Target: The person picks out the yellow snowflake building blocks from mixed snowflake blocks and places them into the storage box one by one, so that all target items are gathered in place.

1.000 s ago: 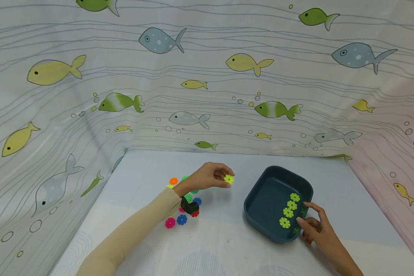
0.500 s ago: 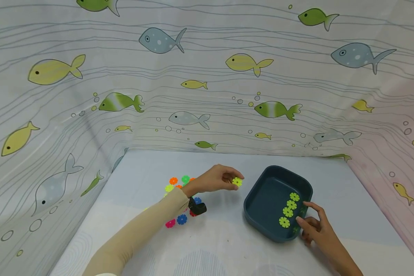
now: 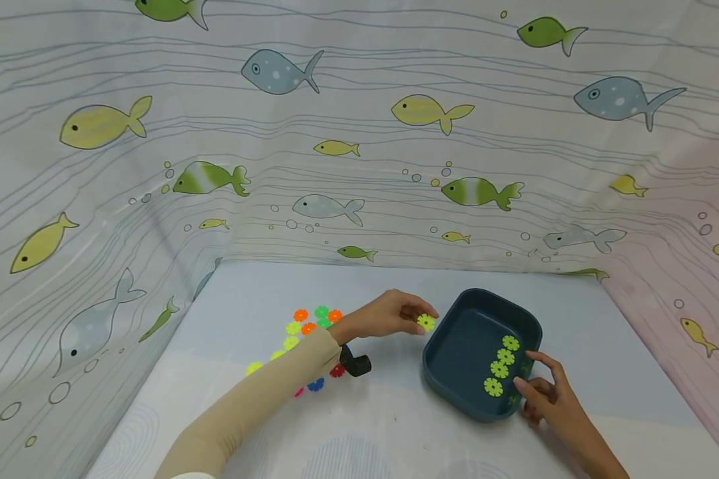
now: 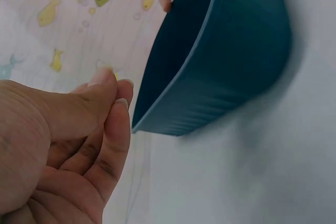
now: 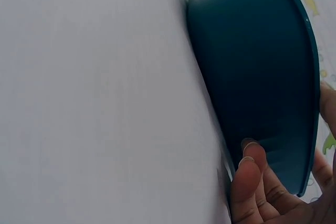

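Observation:
My left hand [image 3: 395,314] pinches a yellow notched plastic disc [image 3: 425,322] at the near-left rim of a dark blue tub [image 3: 455,389]. In the left wrist view, thumb and fingers hide nearly all of the disc, and the tub's wall [image 4: 241,40] rises just beyond the fingertips. My right hand [image 3: 548,396] grips the tub's right side. The right wrist view has its fingers [image 5: 247,177] against the outer wall, with other digits up at the rim. Inside the tub several yellow discs [image 3: 499,370] lie in a row along the right side.
Loose notched discs in orange [image 3: 301,315], green [image 3: 321,311], yellow [image 3: 254,368], blue [image 3: 315,384] and red [image 3: 337,370] lie on the white table [image 3: 383,426], partly under the left forearm [image 3: 263,399]. A fish-patterned sheet [image 3: 371,199] rises behind and at both sides.
My left hand has moved right with the yellow disc, from over the table to the tub's left rim. The right hand and the tub have stayed put.

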Motion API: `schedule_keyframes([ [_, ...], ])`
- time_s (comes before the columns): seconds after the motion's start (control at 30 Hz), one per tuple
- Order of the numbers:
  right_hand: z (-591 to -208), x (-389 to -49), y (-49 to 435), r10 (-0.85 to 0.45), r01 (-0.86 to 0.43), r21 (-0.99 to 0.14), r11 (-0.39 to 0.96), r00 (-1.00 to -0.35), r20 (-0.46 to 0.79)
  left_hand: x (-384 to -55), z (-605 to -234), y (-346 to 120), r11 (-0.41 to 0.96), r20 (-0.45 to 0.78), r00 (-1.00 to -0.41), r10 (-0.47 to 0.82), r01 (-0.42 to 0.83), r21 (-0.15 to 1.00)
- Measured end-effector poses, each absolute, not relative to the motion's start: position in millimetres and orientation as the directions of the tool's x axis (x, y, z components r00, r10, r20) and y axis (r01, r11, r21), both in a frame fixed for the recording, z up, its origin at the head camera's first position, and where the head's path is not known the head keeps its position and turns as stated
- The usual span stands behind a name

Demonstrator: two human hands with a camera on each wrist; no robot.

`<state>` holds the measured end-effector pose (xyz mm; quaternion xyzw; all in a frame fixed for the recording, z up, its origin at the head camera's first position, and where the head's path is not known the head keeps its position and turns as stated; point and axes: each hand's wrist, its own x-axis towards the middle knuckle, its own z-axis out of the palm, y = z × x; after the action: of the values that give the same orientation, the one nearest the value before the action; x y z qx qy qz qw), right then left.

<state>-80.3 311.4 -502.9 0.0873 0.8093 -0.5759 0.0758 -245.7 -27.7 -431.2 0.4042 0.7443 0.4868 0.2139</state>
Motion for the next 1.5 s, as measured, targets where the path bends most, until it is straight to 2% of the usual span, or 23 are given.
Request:
schedule_keyframes([
  [0.8,-504,-79,311,0.053,0.216,-0.92,0.327,-0.976,-0.21,-238,-431,4,0.171,0.067,-0.481,0.874,0.433,0.885],
  [1.17,-504,-81,311,0.072,0.245,-0.913,0.326,-0.969,-0.234,-238,-433,16,0.205,0.047,-0.476,0.878,0.464,0.862],
  [1.5,-502,-80,311,0.068,0.233,-0.919,0.318,-0.972,-0.224,-238,-436,31,0.201,0.029,-0.418,0.908,0.495,0.845],
])
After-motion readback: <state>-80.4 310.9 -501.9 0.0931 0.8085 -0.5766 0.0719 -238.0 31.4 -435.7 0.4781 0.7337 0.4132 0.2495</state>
